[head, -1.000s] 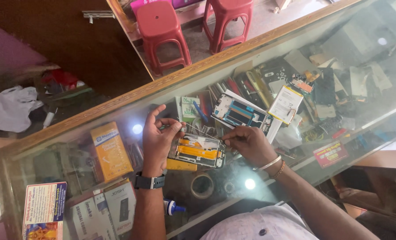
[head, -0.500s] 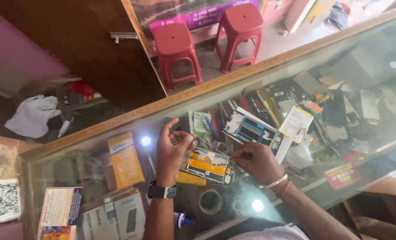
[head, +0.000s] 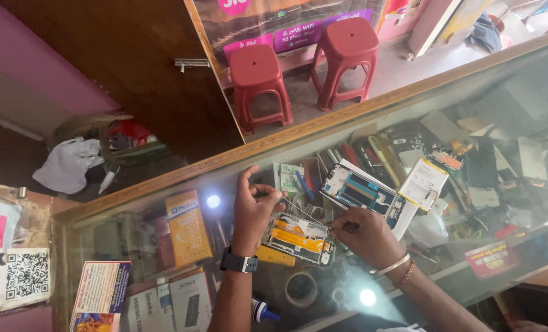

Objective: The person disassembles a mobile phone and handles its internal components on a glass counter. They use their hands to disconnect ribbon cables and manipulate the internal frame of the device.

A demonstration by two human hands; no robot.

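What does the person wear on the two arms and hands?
Both forearms are bare, with no sleeves and no gloves. The left wrist carries a dark watch with a black strap. The right wrist carries two thin metal bangles, one silver-coloured and one golden.

Bright daylight; lamp glare on glass (head: pixel 212 201).

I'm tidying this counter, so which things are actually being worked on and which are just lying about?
In use:
opened phone, held by the left hand
thin tool in the right hand

Lying about:
second phone frame
tape roll
orange box
red stools
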